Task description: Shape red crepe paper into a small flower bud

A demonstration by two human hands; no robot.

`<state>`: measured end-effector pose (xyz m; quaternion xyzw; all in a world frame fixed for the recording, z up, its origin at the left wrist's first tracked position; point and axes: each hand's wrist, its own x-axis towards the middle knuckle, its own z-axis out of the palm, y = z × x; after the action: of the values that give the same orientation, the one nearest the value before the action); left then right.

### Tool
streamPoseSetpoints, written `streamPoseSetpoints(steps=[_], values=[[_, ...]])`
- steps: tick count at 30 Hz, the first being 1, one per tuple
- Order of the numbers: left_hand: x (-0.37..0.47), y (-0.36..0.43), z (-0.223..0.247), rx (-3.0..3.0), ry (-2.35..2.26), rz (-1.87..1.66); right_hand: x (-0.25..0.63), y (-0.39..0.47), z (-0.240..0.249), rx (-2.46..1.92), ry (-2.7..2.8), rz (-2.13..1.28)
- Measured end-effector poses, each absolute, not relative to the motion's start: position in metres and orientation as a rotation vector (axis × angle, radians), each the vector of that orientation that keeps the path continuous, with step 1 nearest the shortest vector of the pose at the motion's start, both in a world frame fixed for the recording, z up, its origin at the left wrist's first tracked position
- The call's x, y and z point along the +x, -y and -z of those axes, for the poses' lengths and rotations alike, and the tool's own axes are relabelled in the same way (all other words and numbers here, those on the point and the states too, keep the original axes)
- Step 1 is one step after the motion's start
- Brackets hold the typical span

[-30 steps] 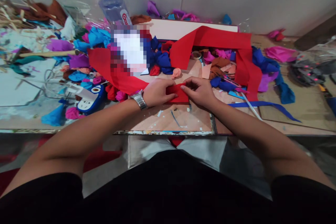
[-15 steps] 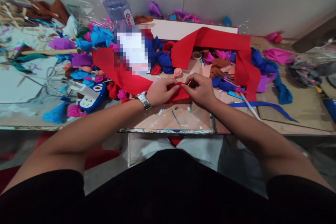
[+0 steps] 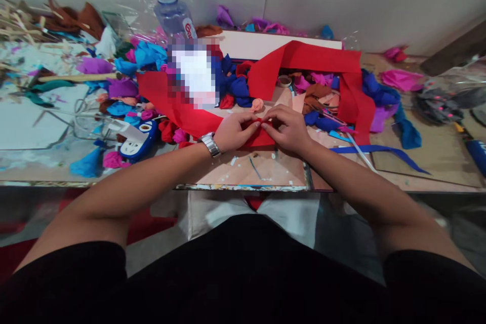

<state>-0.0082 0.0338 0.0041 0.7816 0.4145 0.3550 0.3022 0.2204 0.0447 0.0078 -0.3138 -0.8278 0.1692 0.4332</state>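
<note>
Red strip (image 3: 261,138) is pinched by the left hand (image 3: 233,132), fingers nearly closed. The right hand (image 3: 290,130) pinches it just beside, equally narrow.

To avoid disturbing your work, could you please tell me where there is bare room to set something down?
The cardboard has a bare patch right of the teal paper. The board is open, bar small scraps, from the left hand and right hand to its near edge. It is crowded left, around the socket and bottle, and beyond the hands.
</note>
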Motion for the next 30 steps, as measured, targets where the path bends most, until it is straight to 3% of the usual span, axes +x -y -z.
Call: streamPoseSetpoints(steps=[30], values=[[-0.0079, -0.0400, -0.0012, 1.938, -1.026, -1.098, 0.2194, -0.0517, 0.0026, -0.738, 2.065, -0.454]])
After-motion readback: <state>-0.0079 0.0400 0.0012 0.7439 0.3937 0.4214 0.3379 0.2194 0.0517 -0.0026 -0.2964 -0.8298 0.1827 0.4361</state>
